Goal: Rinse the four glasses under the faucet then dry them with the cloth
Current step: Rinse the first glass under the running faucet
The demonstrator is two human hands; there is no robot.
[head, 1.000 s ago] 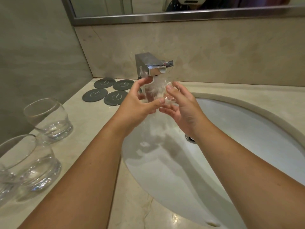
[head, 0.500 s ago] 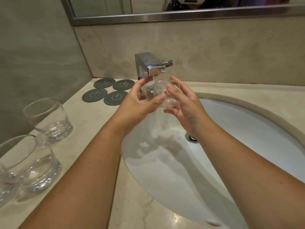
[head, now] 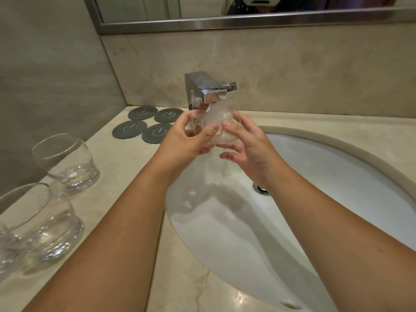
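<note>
Bathroom counter (head: pixel 126 167), pale marble; mirror (head: pixel 247 21) above.

- Left edge: near glass (head: pixel 45 224) and far glass (head: pixel 65 163), upright; a third glass (head: pixel 6 251), cut off by the frame.
- Back corner: four dark coasters (head: pixel 146 124), flat.
- Centre: chrome faucet (head: pixel 209 91), water running.
- Beneath the spout, over the sink (head: pixel 326 176): held glass (head: pixel 217 128), left hand (head: pixel 189 143) and right hand (head: pixel 252 149) both clasped around its sides.
- Drain (head: pixel 261 189), below the right hand.
</note>
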